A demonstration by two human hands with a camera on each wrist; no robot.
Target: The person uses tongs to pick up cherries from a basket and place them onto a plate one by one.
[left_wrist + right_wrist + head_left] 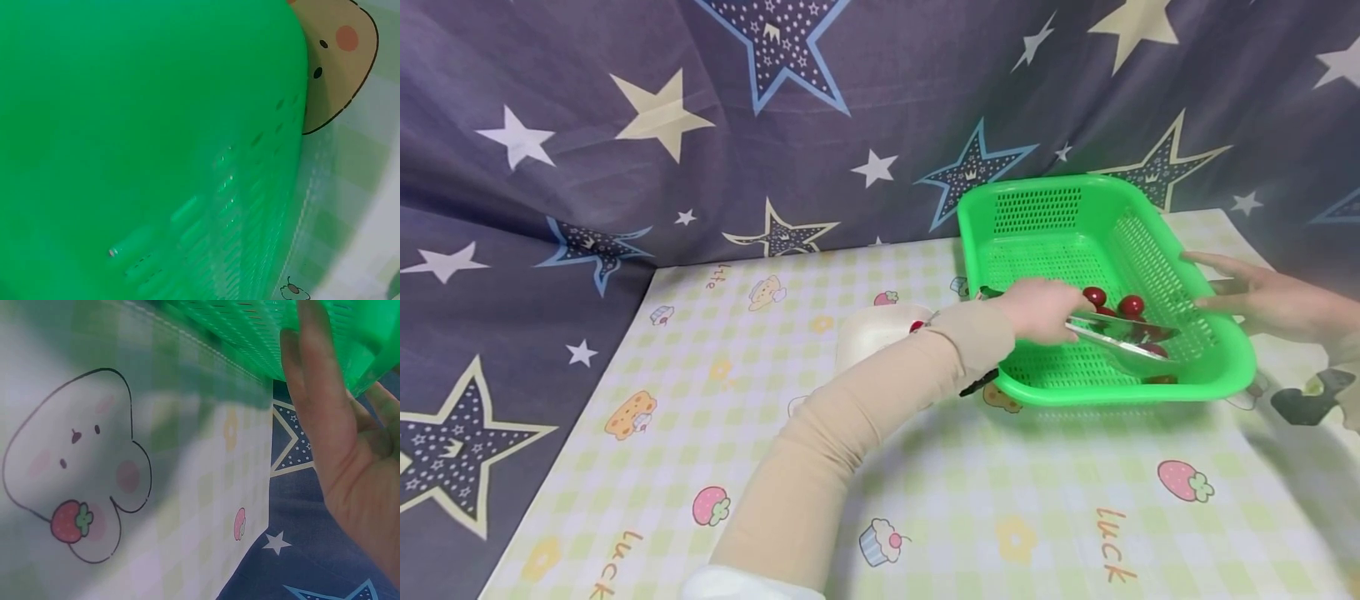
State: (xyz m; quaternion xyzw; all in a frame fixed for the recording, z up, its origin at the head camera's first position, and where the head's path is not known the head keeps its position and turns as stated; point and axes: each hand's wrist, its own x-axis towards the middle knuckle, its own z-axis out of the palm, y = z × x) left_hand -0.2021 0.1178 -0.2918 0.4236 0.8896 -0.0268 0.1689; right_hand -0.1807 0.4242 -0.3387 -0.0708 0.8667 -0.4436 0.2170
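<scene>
My left hand (1037, 312) reaches over the near left side of a green plastic basket (1206, 390) and grips a pair of metal tongs (1112, 340). The tong ends point right, down among several glossy round red fruits (1131, 306) on the basket floor. At the basket's right side, my right hand (1262, 296) has its fingers extended against the rim. In the right wrist view, that hand (337, 437) lies along the outside of the slotted wall. The left wrist view is filled mostly by the basket's wall (125, 125); the left hand is hidden there.
A whitish dish (865, 333) stands left of the basket, partly behind my left forearm, with a red fruit (917, 326) showing in it. A checked, printed cloth (775, 358) covers the table. A dark star-patterned curtain (625, 167) hangs right behind.
</scene>
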